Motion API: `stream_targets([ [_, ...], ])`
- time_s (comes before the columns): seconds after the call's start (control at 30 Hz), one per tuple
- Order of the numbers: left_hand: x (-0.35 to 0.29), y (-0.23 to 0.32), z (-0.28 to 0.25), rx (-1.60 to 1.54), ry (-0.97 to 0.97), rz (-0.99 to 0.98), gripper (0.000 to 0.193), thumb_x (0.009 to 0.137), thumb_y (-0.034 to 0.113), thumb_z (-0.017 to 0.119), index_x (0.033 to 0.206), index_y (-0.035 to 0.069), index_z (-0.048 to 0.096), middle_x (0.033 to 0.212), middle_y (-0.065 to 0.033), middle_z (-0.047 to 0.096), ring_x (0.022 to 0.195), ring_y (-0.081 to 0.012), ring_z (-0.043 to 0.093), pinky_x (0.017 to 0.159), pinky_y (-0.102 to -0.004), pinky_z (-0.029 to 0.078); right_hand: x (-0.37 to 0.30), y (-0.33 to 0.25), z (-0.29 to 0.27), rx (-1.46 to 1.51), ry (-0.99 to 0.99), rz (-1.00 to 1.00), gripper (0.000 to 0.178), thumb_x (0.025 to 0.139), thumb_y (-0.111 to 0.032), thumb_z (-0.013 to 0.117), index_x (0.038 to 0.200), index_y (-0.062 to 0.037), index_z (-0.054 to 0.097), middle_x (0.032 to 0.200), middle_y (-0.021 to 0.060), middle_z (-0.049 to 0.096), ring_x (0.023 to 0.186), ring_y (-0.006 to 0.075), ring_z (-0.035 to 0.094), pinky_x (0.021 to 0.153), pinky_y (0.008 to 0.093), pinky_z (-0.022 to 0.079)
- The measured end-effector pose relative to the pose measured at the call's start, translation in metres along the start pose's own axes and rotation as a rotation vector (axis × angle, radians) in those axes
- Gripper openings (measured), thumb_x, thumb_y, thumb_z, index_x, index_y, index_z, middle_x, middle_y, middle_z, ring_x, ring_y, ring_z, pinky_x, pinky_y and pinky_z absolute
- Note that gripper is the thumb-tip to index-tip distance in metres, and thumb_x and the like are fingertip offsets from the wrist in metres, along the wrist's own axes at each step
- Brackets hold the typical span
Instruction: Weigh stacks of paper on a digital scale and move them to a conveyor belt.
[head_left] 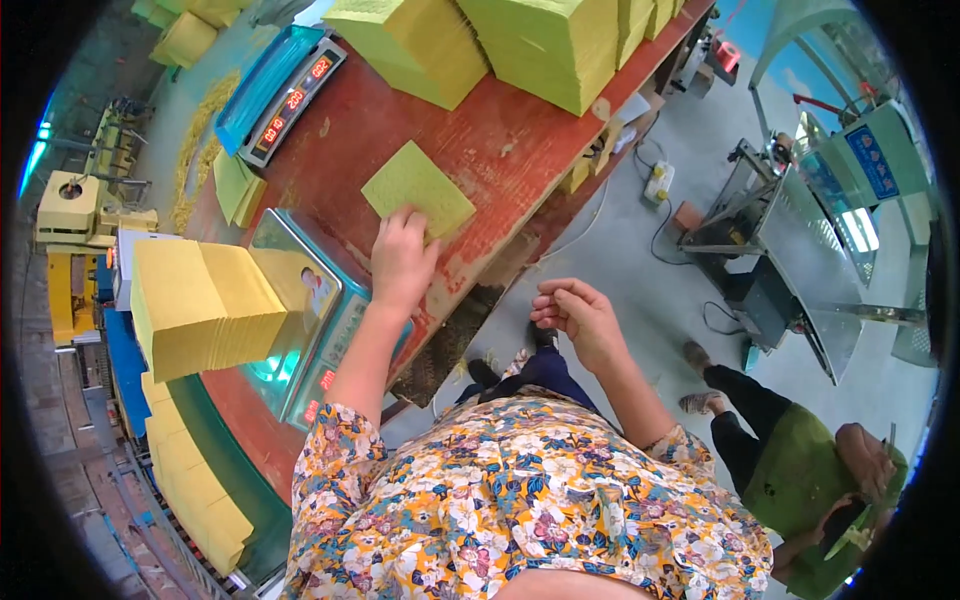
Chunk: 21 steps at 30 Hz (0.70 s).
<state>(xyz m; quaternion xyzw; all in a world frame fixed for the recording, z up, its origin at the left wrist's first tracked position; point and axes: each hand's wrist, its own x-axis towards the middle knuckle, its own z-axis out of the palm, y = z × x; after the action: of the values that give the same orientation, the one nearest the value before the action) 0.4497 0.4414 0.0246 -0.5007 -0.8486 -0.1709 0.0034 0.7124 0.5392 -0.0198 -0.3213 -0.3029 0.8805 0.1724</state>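
Note:
A thin square stack of yellow paper sheets lies on the red worn tabletop. My left hand has its bent fingers on the stack's near edge, with the thumb at its right. In front of my body, off the table's edge, my right hand hangs in the air; its fingers are loosely curled and apart, with nothing visible in them. To the left of my left forearm, a tall block of yellow sheets stands by a teal digital scale with a flat metal top.
Big yellow paper stacks stand at the table's far side. A second blue scale with lit red digits sits at far left. More yellow sheets line the left. A person in green and a metal-topped machine are at right.

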Motion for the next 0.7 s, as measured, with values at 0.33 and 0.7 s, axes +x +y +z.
stream_targets([
  [0.33,0.000,-0.001,0.003,-0.030,0.105,0.079,0.011,0.083,0.004,0.061,0.091,-0.003,0.061,0.116,-0.0216,0.063,0.108,-0.0401,0.059,0.093,-0.0461,0.049,0.020,-0.006,0.017,0.023,-0.140,0.096,0.022,0.098,-0.013,0.054,0.113,0.0018,0.062,0.096,0.0116,0.068,0.084,0.0184,0.067,0.076,0.0310,0.055],
  [0.7,-0.036,0.033,-0.036,-0.213,0.217,0.069,0.005,0.082,-0.001,0.063,0.086,0.000,0.061,0.125,-0.0169,0.061,0.122,-0.0353,0.055,0.098,-0.0427,0.046,0.039,-0.021,0.048,-0.030,-0.190,0.134,0.029,0.100,-0.021,0.053,0.117,0.0015,0.060,0.101,0.0113,0.067,0.086,0.0180,0.067,0.076,0.0314,0.057],
])
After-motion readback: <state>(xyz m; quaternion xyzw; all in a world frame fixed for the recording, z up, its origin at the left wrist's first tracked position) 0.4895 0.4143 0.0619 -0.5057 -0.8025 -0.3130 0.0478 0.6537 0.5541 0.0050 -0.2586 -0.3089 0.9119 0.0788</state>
